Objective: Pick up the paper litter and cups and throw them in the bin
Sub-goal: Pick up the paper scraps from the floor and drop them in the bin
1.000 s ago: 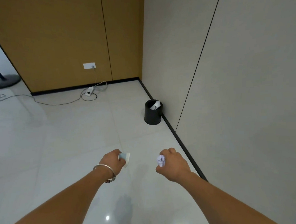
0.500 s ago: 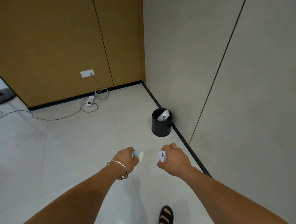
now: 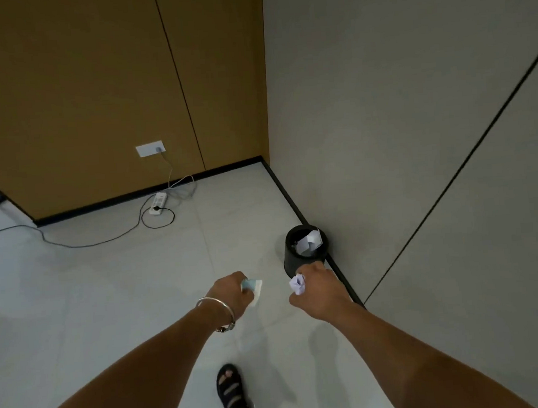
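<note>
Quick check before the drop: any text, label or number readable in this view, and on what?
None readable.
Crumpled paper in the right hand: no print shows.
Pale blue litter in the left hand: no print shows.
Power strip and wall socket: too small to tell.

Office-like room, tan wall panels point(image 3: 78, 89) (floor-to-ceiling), glossy floor tiles point(image 3: 92, 295), power strip point(image 3: 158, 204)

We hold a pale blue cup point(image 3: 253, 288) and a crumpled paper ball point(image 3: 297, 284); the upright black bin point(image 3: 292, 261) beyond contains white paper point(image 3: 308, 243).
</note>
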`<state>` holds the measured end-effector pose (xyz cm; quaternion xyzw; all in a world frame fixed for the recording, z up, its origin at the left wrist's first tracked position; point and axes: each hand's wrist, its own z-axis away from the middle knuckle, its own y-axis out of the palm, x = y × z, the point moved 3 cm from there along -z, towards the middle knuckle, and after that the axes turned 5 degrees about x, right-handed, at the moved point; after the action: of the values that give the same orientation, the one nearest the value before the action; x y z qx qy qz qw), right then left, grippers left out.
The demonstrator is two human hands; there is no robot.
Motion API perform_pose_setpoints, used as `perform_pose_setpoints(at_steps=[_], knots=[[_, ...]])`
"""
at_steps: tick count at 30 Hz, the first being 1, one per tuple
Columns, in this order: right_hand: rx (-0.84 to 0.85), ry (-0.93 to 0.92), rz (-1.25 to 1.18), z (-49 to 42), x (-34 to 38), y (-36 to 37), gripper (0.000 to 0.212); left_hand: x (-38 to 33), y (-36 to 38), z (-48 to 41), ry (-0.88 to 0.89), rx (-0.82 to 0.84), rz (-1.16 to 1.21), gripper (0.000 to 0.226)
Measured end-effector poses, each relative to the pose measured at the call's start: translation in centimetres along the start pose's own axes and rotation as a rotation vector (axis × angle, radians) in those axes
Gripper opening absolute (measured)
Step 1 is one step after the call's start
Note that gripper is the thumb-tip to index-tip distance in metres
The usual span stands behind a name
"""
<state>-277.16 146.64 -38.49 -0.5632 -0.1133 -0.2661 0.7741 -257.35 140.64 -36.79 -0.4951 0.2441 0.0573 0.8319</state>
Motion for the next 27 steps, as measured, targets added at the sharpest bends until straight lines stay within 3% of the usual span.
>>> perform_pose_setpoints(at_steps=[13, 19, 27], knots=[[-0.091, 0.293, -0.153, -18.0, -2.5, -5.5, 0.025, -2.9, -6.4, -26.9, 0.162, 0.225, -0.098, 0.026], [-0.055, 0.407, -0.271, -25.1, -7.6, -6.8, 0.045, -6.4, -4.4, -37.0, 0.16, 0.385, -0.174, 0.025], [0.053, 0.521, -0.36, -35.2, -14.2, -5.4, 0.042, -8.0, 0.7, -49.2, 0.083, 0.478, -0.119, 0.022]])
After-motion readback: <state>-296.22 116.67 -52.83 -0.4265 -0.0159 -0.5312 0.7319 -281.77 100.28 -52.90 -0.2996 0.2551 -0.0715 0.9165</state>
